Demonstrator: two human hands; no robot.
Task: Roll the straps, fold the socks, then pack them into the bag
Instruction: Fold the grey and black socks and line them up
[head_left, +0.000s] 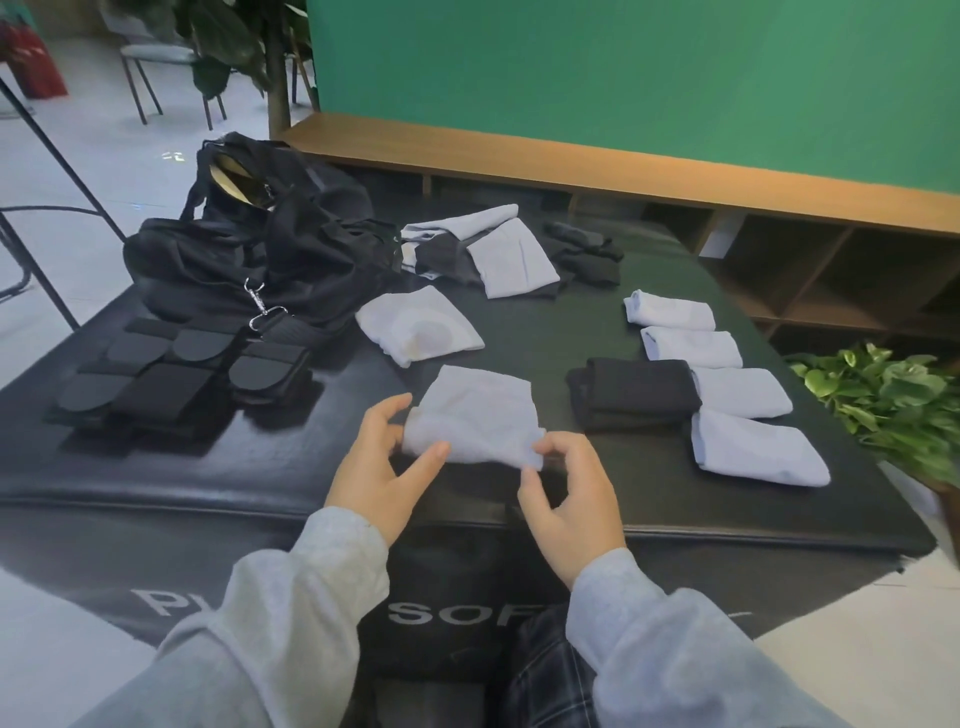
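A pale blue sock (480, 410) lies on the black padded table (291, 467) just in front of me. My left hand (382, 467) pinches its near left corner and my right hand (569, 493) pinches its near right corner. Several folded pale socks (670, 310) and one folded black pair (636, 392) sit in a column at the right. Another pale sock (418, 325) lies flat in the middle. A loose heap of pale and black socks (511, 257) is at the back. Rolled black straps (166, 371) lie at the left, before the open black bag (260, 244).
A metal clip (260, 306) on the bag's strap hangs over the rolled straps. A leafy plant (883, 400) stands off the table's right edge. A wooden shelf unit (675, 176) and green wall are behind. A chair (161, 62) stands far left.
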